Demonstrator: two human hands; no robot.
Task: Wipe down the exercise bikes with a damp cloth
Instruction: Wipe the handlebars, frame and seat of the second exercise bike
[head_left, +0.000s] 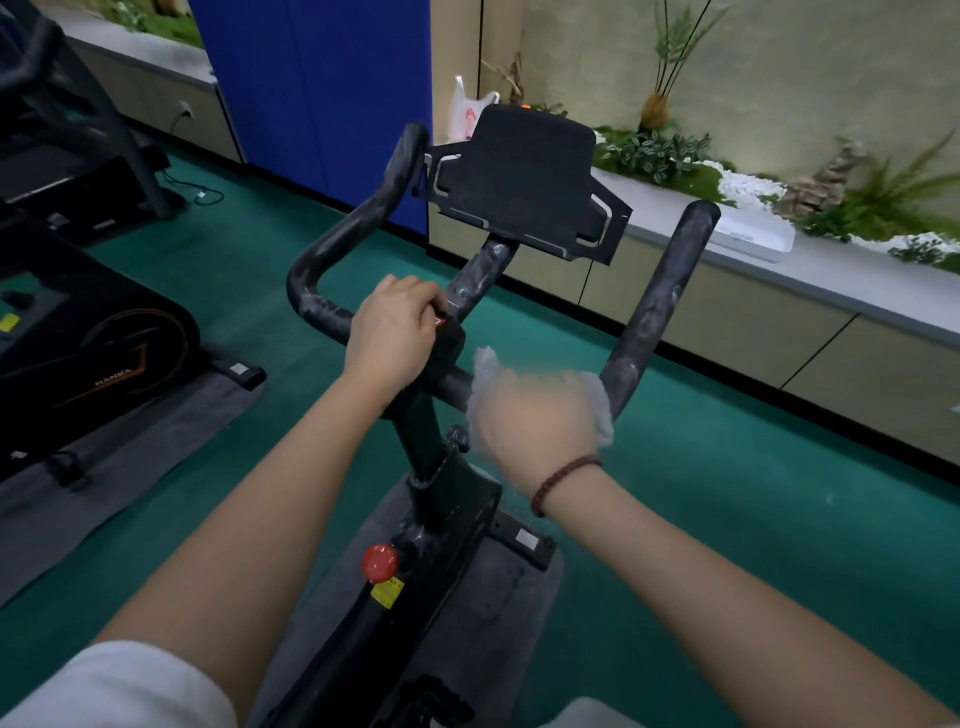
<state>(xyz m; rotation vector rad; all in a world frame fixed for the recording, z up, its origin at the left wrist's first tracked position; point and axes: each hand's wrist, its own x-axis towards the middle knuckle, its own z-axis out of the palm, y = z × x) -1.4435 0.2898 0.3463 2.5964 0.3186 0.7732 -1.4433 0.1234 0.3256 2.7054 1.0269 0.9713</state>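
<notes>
A black exercise bike fills the middle of the view; its handlebar (660, 312) curves up on both sides and shows pale smears. A black tablet holder (524, 176) sits above the bar's centre. My left hand (395, 332) grips the handlebar just left of the stem. My right hand (535, 415), blurred by motion, holds a white cloth (597, 410) wrapped against the right part of the crossbar. A red knob (380, 562) sits on the frame below.
A second exercise bike (104, 358) stands on a grey mat (130, 452) at the left, with a treadmill (62, 145) behind it. A long ledge with plants (779, 249) runs along the right wall. Green carpet (779, 519) surrounds the bike.
</notes>
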